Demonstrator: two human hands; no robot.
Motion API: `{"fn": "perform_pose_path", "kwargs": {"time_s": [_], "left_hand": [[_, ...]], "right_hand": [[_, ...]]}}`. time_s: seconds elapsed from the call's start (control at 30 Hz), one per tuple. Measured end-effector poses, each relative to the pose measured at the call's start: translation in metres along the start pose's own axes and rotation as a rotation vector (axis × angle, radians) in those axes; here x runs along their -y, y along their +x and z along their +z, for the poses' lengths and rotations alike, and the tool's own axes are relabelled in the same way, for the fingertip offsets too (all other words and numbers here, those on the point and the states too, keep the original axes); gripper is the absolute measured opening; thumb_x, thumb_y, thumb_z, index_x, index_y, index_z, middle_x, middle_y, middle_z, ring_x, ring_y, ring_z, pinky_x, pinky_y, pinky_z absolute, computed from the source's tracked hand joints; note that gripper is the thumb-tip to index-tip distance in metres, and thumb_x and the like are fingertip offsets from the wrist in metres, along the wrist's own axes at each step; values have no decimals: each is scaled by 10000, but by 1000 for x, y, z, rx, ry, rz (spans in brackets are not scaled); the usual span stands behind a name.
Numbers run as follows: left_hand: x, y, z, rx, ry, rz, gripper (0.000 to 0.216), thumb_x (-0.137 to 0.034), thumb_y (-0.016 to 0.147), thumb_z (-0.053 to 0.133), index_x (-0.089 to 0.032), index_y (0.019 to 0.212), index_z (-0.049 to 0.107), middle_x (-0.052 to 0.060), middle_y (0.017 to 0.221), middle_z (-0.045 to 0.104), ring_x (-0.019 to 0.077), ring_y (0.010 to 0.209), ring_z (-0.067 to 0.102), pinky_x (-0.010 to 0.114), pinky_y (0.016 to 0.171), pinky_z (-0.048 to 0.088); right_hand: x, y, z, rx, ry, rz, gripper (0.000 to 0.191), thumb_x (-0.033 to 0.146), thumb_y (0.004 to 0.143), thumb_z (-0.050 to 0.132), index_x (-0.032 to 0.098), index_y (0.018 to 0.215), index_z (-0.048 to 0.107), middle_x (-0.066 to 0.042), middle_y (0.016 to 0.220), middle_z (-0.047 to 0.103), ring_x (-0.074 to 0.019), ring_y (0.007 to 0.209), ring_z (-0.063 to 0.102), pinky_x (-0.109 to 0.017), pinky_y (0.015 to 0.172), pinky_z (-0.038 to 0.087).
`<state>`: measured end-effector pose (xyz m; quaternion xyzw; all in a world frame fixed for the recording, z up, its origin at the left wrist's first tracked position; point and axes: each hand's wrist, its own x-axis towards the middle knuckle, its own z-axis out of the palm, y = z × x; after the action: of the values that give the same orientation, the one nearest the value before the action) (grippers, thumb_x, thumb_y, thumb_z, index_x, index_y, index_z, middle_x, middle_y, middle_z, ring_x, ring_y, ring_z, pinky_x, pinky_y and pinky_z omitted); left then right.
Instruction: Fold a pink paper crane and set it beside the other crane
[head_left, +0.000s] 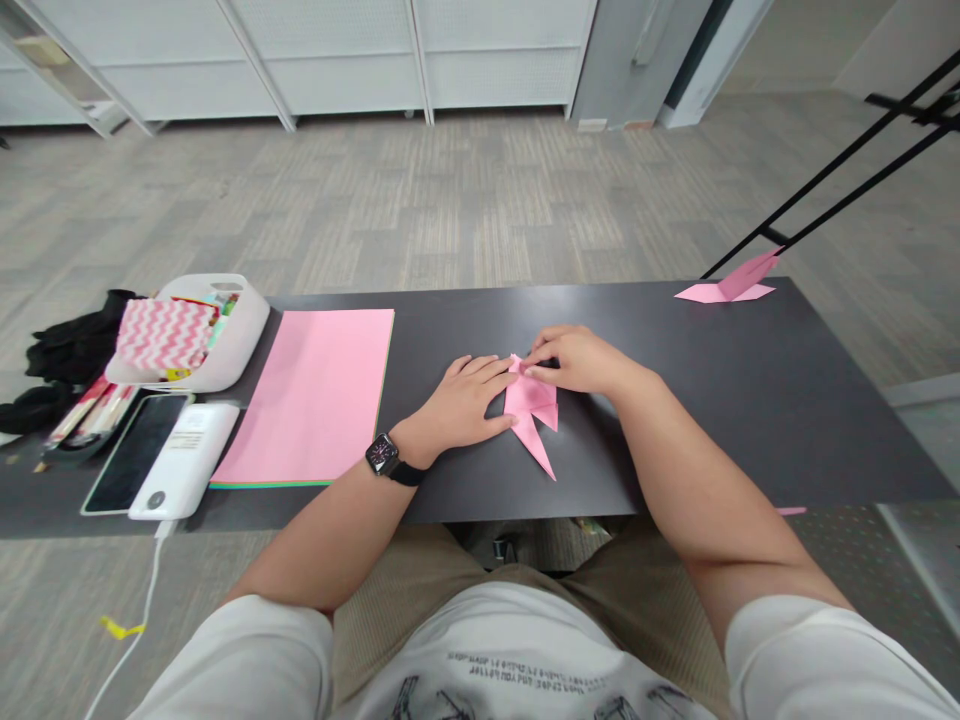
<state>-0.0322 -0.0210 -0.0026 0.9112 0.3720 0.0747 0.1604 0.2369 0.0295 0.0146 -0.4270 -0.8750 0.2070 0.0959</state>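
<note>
One folded pink paper — left grip spread at left edge — right grip pinching top

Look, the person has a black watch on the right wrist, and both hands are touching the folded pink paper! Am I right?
Not quite: the head view shows the black watch on the left wrist. Both the left hand and right hand do touch the folded pink paper.
</note>
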Motion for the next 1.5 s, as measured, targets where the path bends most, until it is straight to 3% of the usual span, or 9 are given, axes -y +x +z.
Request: {"fn": "perform_pose_path", "kwargs": {"time_s": [0.2, 0.4, 0.83, 1.03, 1.23, 1.5], "left_hand": [[1, 2, -1, -27, 0, 14, 684, -572, 997, 690, -250, 1587, 566, 106, 1686, 534, 350, 1545, 483, 573, 1300, 312], [4, 1, 2, -73, -5, 32, 644, -557, 984, 707, -269, 1550, 605, 117, 1687, 515, 338, 1539, 484, 559, 1313, 308], [-1, 6, -3, -57, 33, 31, 615, -558, 944, 715, -271, 1483, 643, 103, 1661, 556, 365, 1500, 505, 576, 1263, 347], [6, 9, 2, -67, 42, 35, 651, -602, 908, 748, -235, 1438, 663, 141, 1714, 480, 404, 1502, 474, 606, 1267, 340], [9, 6, 0, -139, -42, -4, 601, -535, 999, 667, -253, 1526, 603, 129, 1611, 564, 347, 1468, 522, 555, 1290, 368], [5, 18, 8, -146, 96, -101, 640, -575, 991, 674, -209, 1514, 640, 182, 1669, 494, 401, 1548, 432, 664, 1349, 215]], "right_hand": [[22, -7, -11, 56, -19, -76, 208, 330, 986, 681, 328, 1010, 887, -47, 1084, 765, -234, 1010, 670, -393, 951, 405], [34, -10, -8, 170, -60, -55, 328, 401, 1034, 644, 299, 793, 843, -53, 975, 743, -243, 967, 630, -406, 930, 368], [32, -10, -6, 156, -37, -56, 327, 373, 1016, 649, 306, 756, 836, -52, 950, 731, -237, 950, 629, -433, 999, 361], [32, -9, -7, 170, -58, -58, 303, 335, 998, 656, 303, 755, 836, -51, 974, 728, -244, 961, 622, -442, 988, 353], [32, -10, -7, 188, -83, -55, 348, 390, 1030, 615, 306, 790, 852, -58, 977, 707, -238, 954, 603, -445, 1004, 354], [34, -10, -6, 166, -72, -43, 353, 402, 1017, 653, 283, 733, 827, -62, 943, 702, -240, 930, 602, -452, 983, 362]]}}
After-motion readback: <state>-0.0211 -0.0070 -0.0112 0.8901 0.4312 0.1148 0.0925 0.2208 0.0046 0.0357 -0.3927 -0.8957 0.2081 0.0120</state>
